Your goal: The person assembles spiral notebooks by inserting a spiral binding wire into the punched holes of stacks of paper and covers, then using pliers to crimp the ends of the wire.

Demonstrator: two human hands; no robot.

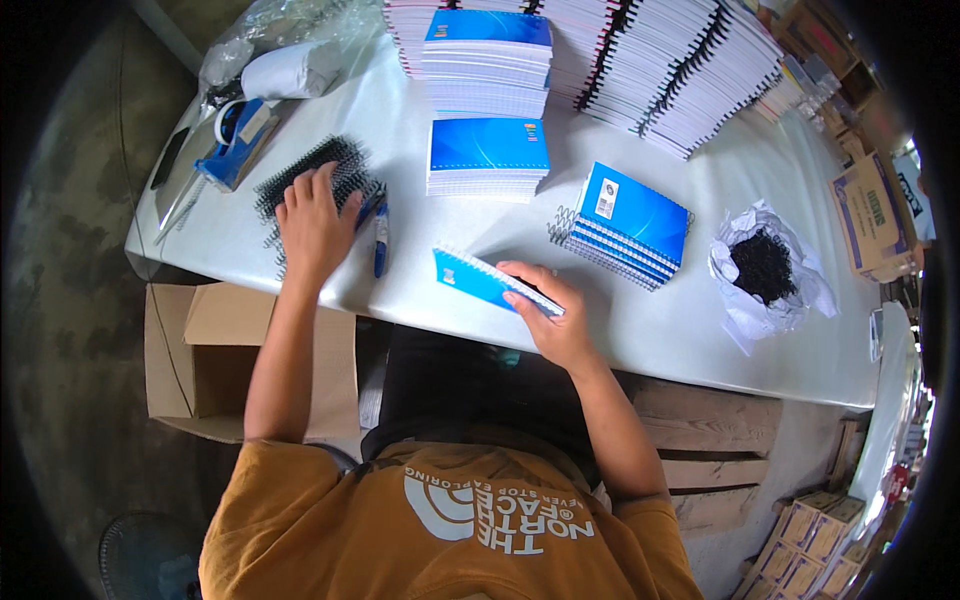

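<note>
My left hand (pixel 318 225) rests on a pile of black spiral binding coils (pixel 335 155) at the left of the table. Its fingers are apart, and no coil shows lifted in it. Close to the table's front edge, my right hand (pixel 560 318) grips a small blue-covered notebook (pixel 470 278) by its right end, thumb on the cover. A row of punched holes runs along the notebook's upper edge, with no coil visible in it. Beside the coils lies a blue pen (pixel 381 245). Right of centre sits a stack of coil-bound blue notebooks (pixel 635 220).
Blue-covered pads (pixel 488 145) stand in two stacks at the middle back, before rows of thick coil-bound books (pixel 650 70). A blue tape dispenser (pixel 228 160) lies far left. White wrapping (pixel 725 300) holds black coils at right. An open cardboard box (pixel 170 350) is below the table.
</note>
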